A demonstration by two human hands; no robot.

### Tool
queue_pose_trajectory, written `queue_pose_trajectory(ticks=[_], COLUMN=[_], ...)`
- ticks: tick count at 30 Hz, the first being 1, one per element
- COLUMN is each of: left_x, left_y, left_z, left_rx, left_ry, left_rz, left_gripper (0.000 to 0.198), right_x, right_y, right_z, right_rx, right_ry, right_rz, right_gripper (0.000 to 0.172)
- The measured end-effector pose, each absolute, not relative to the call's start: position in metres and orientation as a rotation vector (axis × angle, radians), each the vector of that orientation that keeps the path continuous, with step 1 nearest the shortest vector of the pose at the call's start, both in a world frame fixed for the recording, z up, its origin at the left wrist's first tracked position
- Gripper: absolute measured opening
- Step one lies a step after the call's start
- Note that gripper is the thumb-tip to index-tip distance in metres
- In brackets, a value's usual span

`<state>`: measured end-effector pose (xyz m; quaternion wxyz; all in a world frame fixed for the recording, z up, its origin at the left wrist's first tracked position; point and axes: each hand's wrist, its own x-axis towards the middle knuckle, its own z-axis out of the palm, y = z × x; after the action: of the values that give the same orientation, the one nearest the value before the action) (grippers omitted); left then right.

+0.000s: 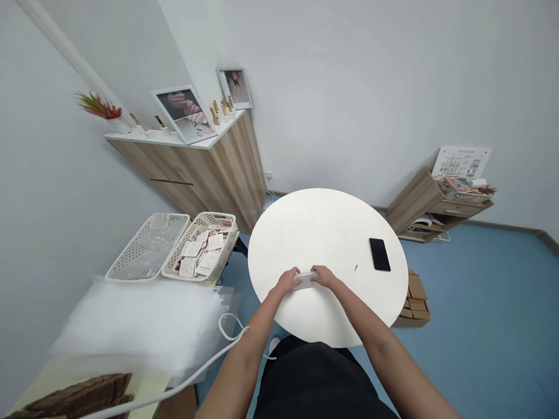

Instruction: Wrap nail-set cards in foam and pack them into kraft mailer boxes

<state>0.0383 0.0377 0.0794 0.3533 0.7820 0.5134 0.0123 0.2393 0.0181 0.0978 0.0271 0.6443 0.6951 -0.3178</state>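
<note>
My left hand [287, 281] and my right hand [324, 276] meet near the front of a round white table [327, 233], holding a small white plastic object [305, 280] between them. My fingers hide most of it, so its exact kind is hidden. A black smartphone [379, 254] lies face up on the tabletop, to the right of my right hand and out of reach of its fingers. A small brown mark [355, 268] sits on the table between that hand and the phone.
To the left, white perforated baskets hold clear plastic [148, 247] and paper cards [205, 250], beside a translucent plastic sheet [140, 326]. A white cable [183, 378] runs along my left side. Flattened cardboard [414, 302] stands right of the table, near a wooden cabinet [192, 169].
</note>
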Motion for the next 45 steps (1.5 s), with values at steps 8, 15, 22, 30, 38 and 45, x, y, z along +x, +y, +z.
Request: queue_pose_trajectory(ticks=[8,15,22,30,38,45], left_x=[0.028,0.04,0.053,0.044,0.026,0.01], left_y=[0.029,0.016,0.014,0.016,0.014,0.021], left_z=[0.074,0.08,0.067,0.076,0.089,0.094], left_rx=[1.875,2.647,2.767,2.666,2.115,1.923], left_ry=[1.68,1.331,1.2,1.022,0.993,1.184], left_rz=[-0.12,-0.049,-0.086,0.007,-0.12,-0.034], left_gripper=[0.035,0.067,0.069,0.061,0.042,0.042], right_x=[0.236,0.235,0.243,0.232,0.23,0.227], right_y=[0.032,0.022,-0.007,-0.023,-0.021,0.002], right_z=[0.074,0.07,0.078,0.082,0.102,0.107], right_rx=[2.161,2.297,1.906,1.751,1.677,1.859], right_ry=[1.96,2.052,2.516,2.497,2.308,2.09], right_rz=[-1.033,-0.838,-0.564,-0.452,-0.733,-0.964], right_gripper=[0.032,0.04,0.055,0.06,0.039,0.026])
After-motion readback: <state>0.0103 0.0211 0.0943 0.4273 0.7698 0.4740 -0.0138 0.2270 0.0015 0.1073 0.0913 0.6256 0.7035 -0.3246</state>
